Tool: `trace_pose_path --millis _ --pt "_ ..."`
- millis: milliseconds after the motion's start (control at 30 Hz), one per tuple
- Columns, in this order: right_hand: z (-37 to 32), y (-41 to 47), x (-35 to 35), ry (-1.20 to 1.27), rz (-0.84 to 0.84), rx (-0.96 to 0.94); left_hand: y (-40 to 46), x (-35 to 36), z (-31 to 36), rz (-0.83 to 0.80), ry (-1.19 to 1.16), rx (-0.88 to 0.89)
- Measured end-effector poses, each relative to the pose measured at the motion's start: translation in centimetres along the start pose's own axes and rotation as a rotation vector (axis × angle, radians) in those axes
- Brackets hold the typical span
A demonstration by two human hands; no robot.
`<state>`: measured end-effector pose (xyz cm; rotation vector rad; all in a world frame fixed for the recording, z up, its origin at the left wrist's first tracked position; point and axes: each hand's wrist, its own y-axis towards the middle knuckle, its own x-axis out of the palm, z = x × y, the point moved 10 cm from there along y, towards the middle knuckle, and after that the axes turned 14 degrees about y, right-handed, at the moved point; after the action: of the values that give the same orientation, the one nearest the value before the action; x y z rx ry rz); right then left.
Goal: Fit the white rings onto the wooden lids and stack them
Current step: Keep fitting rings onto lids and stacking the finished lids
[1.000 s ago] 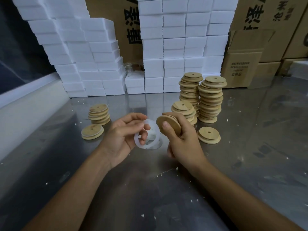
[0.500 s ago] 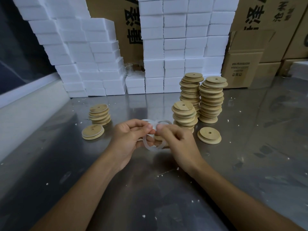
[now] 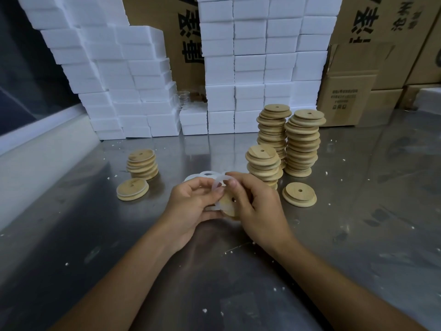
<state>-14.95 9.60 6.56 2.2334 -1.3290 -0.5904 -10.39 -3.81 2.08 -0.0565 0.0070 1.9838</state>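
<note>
Both hands meet over the steel table (image 3: 214,271). My right hand (image 3: 257,206) grips a round wooden lid (image 3: 228,206) with a centre hole. A translucent white ring (image 3: 220,185) lies partly over the lid's upper edge, pinched by my left hand (image 3: 191,204) and my right thumb. More white rings (image 3: 207,174) lie on the table just behind my fingers. To the right stand three stacks of bare lids: a short one (image 3: 263,163) and two tall ones (image 3: 273,130) (image 3: 303,142). A single lid (image 3: 299,194) lies beside them.
At the left is a short stack of ringed lids (image 3: 142,163) with one ringed lid (image 3: 132,188) in front. White foam blocks (image 3: 250,68) and cardboard boxes (image 3: 346,99) line the back edge. A white ledge (image 3: 35,151) borders the left side. Foam crumbs dot the table.
The lid has turned from on edge to facing me. The ring moved from my left hand alone onto the lid's rim, now held by both hands.
</note>
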Motion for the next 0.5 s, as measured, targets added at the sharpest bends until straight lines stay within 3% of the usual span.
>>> trace_pose_path --millis 67,200,500 --pt "0.4 0.0 -0.5 -0.012 0.043 0.022 0.0 -0.6 0.3 0.061 0.006 0.023" --pt "1.3 0.1 -1.4 -0.009 0.084 0.063 -0.2 -2.2 2.1 0.245 0.284 0.203" --pt "3.6 0.6 -2.0 0.094 0.081 0.180 -1.0 -2.2 4.7 0.348 0.561 0.442"
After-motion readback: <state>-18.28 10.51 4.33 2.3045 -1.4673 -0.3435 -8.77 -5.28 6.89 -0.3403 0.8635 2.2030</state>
